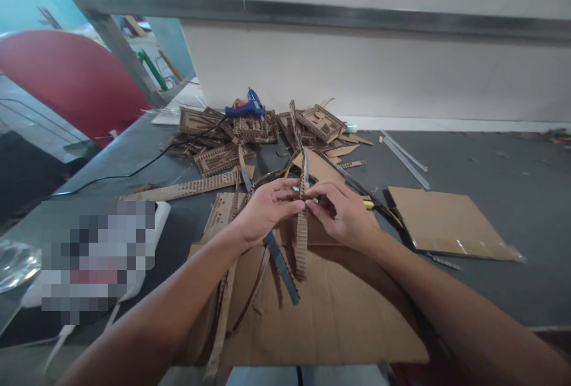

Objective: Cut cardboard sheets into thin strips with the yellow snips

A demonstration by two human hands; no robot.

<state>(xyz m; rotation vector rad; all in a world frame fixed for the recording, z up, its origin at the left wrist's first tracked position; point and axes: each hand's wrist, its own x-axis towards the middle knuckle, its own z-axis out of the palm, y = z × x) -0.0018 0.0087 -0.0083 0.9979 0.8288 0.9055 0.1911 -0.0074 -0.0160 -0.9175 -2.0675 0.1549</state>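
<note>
Between my two hands a narrow strip of corrugated cardboard (pixel 302 237) stands lengthwise, its ridges showing. My left hand (pixel 270 204) pinches it from the left with thumb and fingers. From the right, my right hand (pixel 341 210) grips the same strip with bent fingers. Below them lies a large brown cardboard sheet (pixel 348 303) at the table's near edge. Several loose strips rest on it, among them a blue-faced strip (pixel 283 270). Just behind my right hand a yellow object (pixel 368 204) shows in part; its kind is hidden.
A blue glue gun (pixel 247 105) lies on a heap of ridged cardboard pieces (pixel 218 157), its black cord running left. Clear sticks (pixel 404 157) and a flat cardboard piece (pixel 455 219) lie at right. A white device (pixel 154 231) with a blurred screen sits left, near a red chair (pixel 66 77).
</note>
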